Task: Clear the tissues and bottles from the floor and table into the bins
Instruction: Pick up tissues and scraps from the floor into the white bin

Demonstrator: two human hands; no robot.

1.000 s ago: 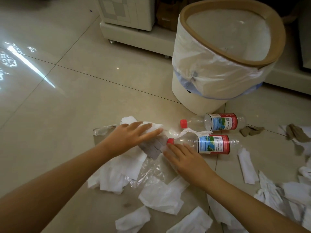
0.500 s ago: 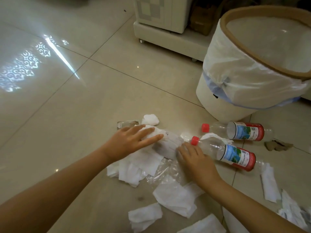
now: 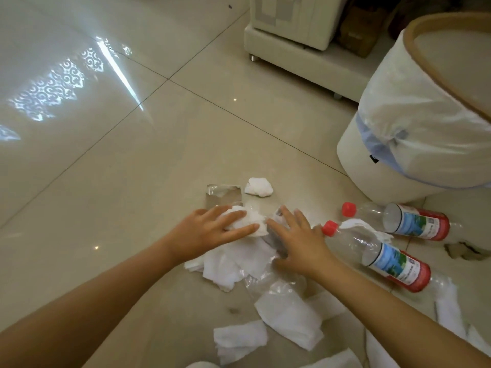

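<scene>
Glossy tile floor (image 3: pixel 111 160), tissues (image 3: pixel 236 264) & bottles (image 3: pixel 385 258) strewn, hands flat, fingers straight.

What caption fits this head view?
Both hands, left hand and right hand, gather tissues beside two bottles near the bin.

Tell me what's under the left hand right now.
The left hand rests flat on a crumpled white tissue, atop a heap of flat tissues and clear plastic wrap. Whatever lies beneath the palm itself is covered.

Glossy beige floor tiles (image 3: pixel 164 160) catch patterned window light (image 3: pixel 55 86); a cream cabinet (image 3: pixel 289 30) stands behind.
</scene>
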